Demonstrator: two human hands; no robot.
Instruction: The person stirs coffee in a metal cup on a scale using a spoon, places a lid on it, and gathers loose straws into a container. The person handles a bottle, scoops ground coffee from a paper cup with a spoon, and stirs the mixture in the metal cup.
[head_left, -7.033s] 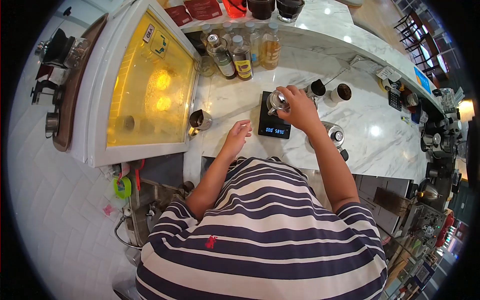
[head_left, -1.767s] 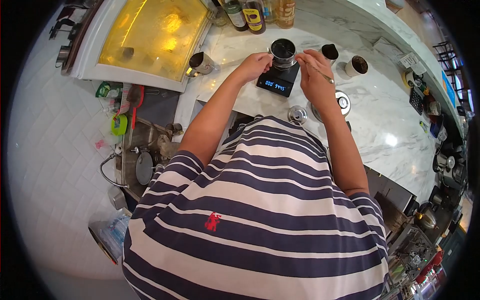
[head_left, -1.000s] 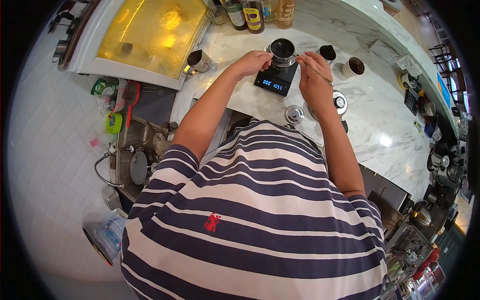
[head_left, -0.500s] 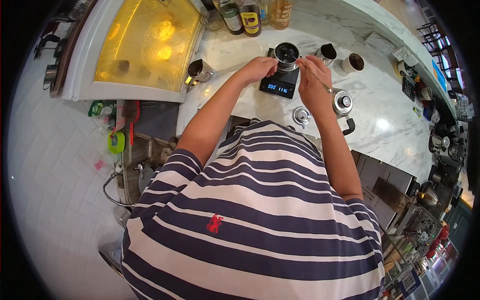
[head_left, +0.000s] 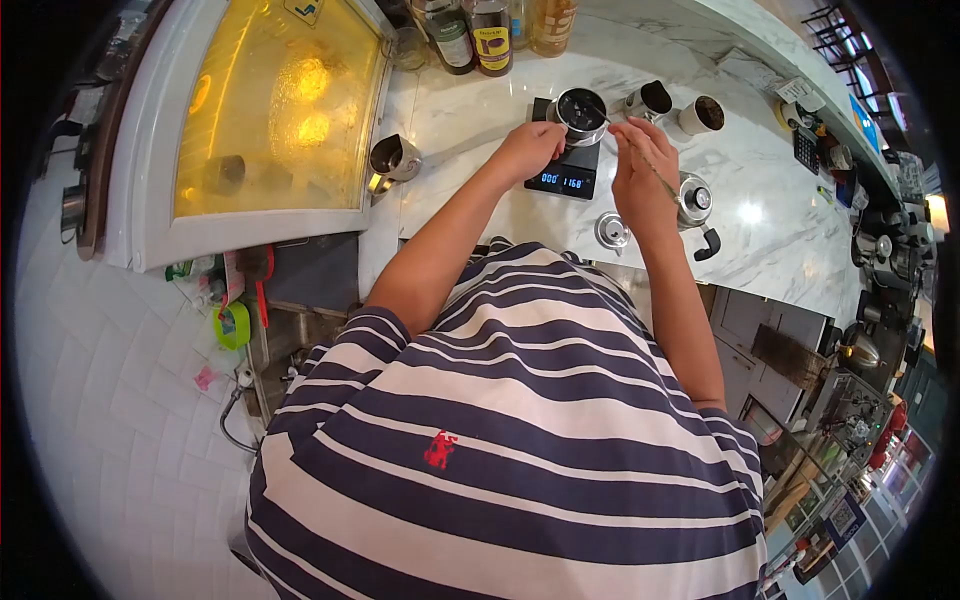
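Note:
On the black digital scale (head_left: 562, 181) stands a round, shiny-rimmed cup (head_left: 590, 133) with dark contents. My left hand (head_left: 535, 150) is closed at the cup's left side, its fingertips pinching the edge. Between the fingers of my right hand (head_left: 645, 180) is a long, thin bar spoon (head_left: 652, 170), its far end reaching over the cup's rim. The spoon's tip is hard to make out inside the dark cup. A small metal lid (head_left: 612, 231) lies on the counter below my right hand. Beside that hand stands a steel kettle (head_left: 696, 203) with a black handle.
A steel pitcher (head_left: 395, 158) stands left on the marble counter (head_left: 470, 110), beside a yellow-lit cabinet (head_left: 280, 110). Behind the cup are another pitcher (head_left: 652, 100) and a white cup of dark grounds (head_left: 704, 114). Several bottles (head_left: 490, 38) stand at the back.
The view has shifted slightly. My hands remain at the cup, and the spoon has moved a little over it. The scale's lit figures have changed.

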